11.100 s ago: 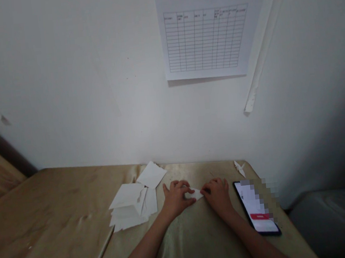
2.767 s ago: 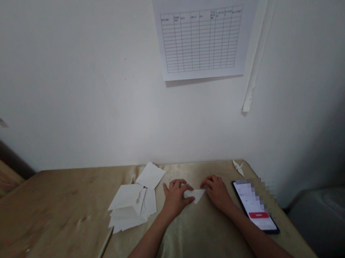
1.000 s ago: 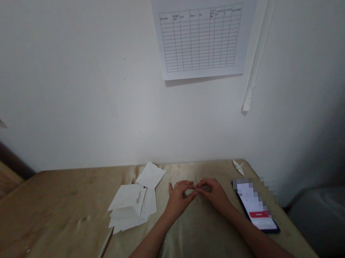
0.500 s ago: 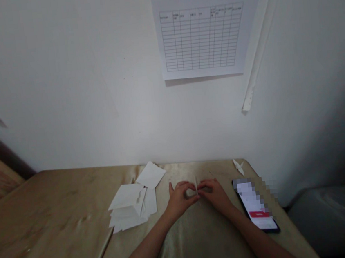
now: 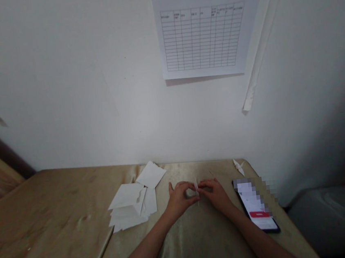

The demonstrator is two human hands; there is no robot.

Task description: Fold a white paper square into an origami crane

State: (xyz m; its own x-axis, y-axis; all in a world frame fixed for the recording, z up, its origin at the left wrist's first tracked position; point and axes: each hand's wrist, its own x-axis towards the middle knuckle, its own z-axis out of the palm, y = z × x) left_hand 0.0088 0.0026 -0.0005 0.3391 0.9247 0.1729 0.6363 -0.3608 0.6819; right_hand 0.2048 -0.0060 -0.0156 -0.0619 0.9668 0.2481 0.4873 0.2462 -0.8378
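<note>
Between my two hands, a small piece of folded white paper (image 5: pixel 196 187) stands nearly edge-on to me, so its shape is hard to make out. My left hand (image 5: pixel 181 195) pinches it from the left, thumb and fingers curved into a ring. From the right, my right hand (image 5: pixel 213 192) closes on the same paper with thumb and forefinger. Both hands are just above the tabletop. Left of them lies a loose pile of white paper sheets (image 5: pixel 128 215), with a squarish white sheet (image 5: pixel 151 175) at its upper right.
A smartphone (image 5: pixel 256 206) with a lit, partly blurred screen lies right of my right arm. Behind it sits a small folded paper bird (image 5: pixel 239 167) near the corner of the brown-covered table (image 5: pixel 209 240). A printed table sheet (image 5: pixel 202 35) hangs on the white wall.
The paper between my fingers has turned slightly and shows a little more of its side. Both hands stay almost in place.
</note>
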